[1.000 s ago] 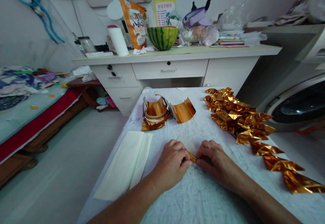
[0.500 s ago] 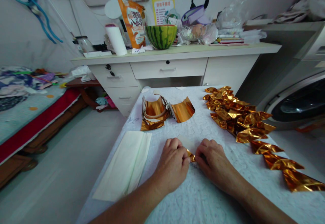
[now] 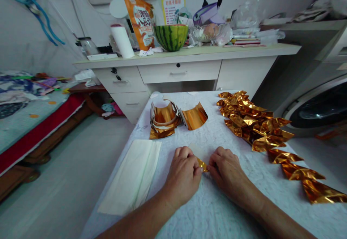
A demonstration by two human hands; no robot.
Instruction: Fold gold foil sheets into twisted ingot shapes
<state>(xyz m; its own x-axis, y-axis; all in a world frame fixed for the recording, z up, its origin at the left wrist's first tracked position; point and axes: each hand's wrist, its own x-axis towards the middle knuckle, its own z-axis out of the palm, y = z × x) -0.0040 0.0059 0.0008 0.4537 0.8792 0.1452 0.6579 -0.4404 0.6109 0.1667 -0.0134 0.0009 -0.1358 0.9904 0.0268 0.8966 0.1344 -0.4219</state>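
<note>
A small piece of shiny gold foil paper (image 3: 202, 165) shows between my two hands, low over the cloth-covered table. My left hand (image 3: 184, 172) is closed on its left end, fingers curled down. On the other side my right hand (image 3: 226, 170) pinches the right end. Most of the piece is hidden by my fingers. Behind the hands lies a pale, translucent sheet (image 3: 197, 148). Farther back are a curled stack of gold foil sheets (image 3: 165, 118) and a single curved foil sheet (image 3: 194, 116). Folded gold foil pieces (image 3: 248, 119) run in an overlapping row along the right side.
A stack of cream paper (image 3: 130, 175) lies on the table's left side. Beyond the table (image 3: 173, 217) stands a white desk (image 3: 180, 73) holding a cut watermelon (image 3: 171, 37), an orange bag (image 3: 141, 24) and plastic bags. A washing machine (image 3: 320, 87) is at right, a bed (image 3: 35, 119) at left.
The hands stay almost in place, still gripping the foil. The visible bit of foil has turned slightly between the fingers. The whole view has shifted a little.
</note>
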